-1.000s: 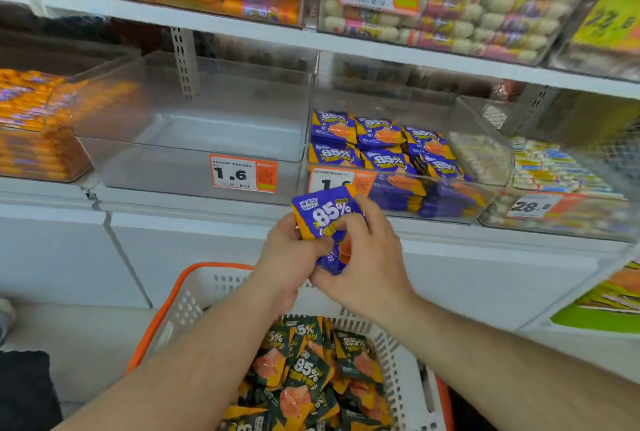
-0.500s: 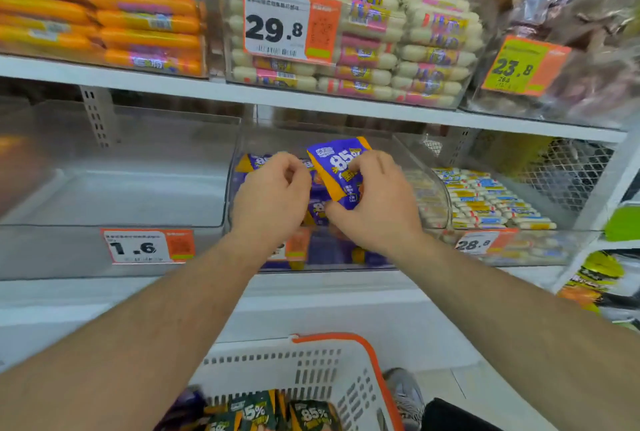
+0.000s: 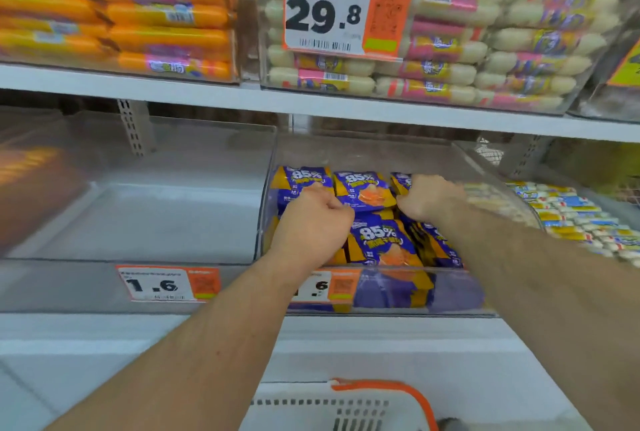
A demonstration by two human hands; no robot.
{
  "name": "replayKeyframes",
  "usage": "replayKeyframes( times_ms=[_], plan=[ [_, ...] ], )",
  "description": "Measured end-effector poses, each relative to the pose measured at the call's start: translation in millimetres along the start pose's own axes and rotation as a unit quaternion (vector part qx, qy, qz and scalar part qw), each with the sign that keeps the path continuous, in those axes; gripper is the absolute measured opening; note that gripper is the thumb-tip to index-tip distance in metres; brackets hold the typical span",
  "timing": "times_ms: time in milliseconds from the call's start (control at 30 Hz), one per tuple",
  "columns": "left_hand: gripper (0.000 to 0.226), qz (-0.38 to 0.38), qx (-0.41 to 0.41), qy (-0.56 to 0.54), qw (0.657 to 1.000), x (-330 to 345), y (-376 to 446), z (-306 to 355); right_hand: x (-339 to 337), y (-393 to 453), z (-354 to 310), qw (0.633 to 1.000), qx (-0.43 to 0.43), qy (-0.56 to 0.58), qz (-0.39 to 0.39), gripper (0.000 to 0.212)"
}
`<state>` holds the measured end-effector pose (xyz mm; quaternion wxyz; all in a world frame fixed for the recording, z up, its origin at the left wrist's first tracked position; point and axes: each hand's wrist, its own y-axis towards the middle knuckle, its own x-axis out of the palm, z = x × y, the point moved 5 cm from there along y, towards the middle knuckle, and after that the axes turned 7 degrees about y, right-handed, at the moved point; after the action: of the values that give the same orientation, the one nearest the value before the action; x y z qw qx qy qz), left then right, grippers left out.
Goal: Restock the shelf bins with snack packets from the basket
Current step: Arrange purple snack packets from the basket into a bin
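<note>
Head view. I read both hands as working inside the clear bin [image 3: 446,292] at centre frame, which sits on the lower shelf under the white shelf board [image 3: 207,94]. My left hand [image 3: 313,222] is curled into a loose fist over the left row of purple snack packets [image 3: 363,188]; whether it pinches one I cannot tell, since the fingers face away. My right hand [image 3: 427,196] is likewise curled at the back right of the bin, fingertips hidden among the packets, grip not resolvable. The packets stand on edge in rows, faces forward, presumably so the "85%" print reads from the aisle. The neighbouring bin [image 3: 173,188], centre left, holds nothing visible. The basket [image 3: 381,392], bottom centre, shows only its orange rim and white wall.
</note>
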<state>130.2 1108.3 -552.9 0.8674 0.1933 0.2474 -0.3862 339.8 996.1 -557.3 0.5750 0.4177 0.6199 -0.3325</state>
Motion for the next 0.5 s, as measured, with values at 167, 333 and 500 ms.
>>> replayKeyframes(
  times_ms=[167,333,500],
  plan=[
    [0.018,-0.011,0.000,0.001,1.000,5.0,2.0,-1.2,5.6,6.8,3.9,0.999,-0.007,0.038,-0.021,0.057],
    [0.019,-0.009,0.016,0.019,1.000,3.3,-3.6,3.6,-4.7,-1.2,13.1,0.993,-0.026,0.095,-0.065,0.052],
    [0.013,-0.026,0.058,0.041,0.997,1.3,-13.5,15.5,-26.5,-27.5,16.5,0.982,-0.038,0.186,0.013,0.044]
  ],
)
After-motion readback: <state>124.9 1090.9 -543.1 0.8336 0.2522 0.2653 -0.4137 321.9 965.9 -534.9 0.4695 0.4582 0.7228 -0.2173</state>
